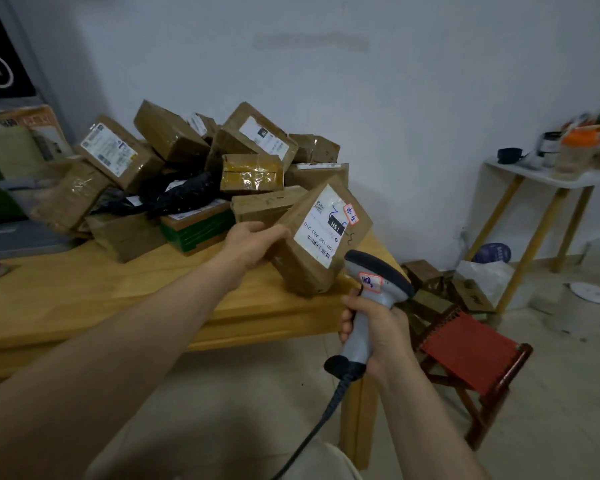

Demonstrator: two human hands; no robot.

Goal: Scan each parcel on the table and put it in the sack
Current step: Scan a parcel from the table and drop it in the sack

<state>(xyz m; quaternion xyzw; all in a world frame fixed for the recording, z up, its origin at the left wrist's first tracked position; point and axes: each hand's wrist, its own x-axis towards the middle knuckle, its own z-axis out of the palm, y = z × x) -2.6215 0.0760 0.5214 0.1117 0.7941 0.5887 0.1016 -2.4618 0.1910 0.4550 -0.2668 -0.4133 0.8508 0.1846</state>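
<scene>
Over the bench, left fingers clamp a tilted parcel, its label seemingly facing the scanner gripped by the right hand just below.

Two arms in view, both the person's own. Left forearm bare along its whole visible length, lower left edge to wrist. Left hand bare as well. Right forearm likewise bare up to the bottom edge. Right hand bare, with thumb and knuckles showing. Between the arms, at the bottom edge, a rounded patch of pale beige cloth (which garment it belongs to cannot be told).
</scene>
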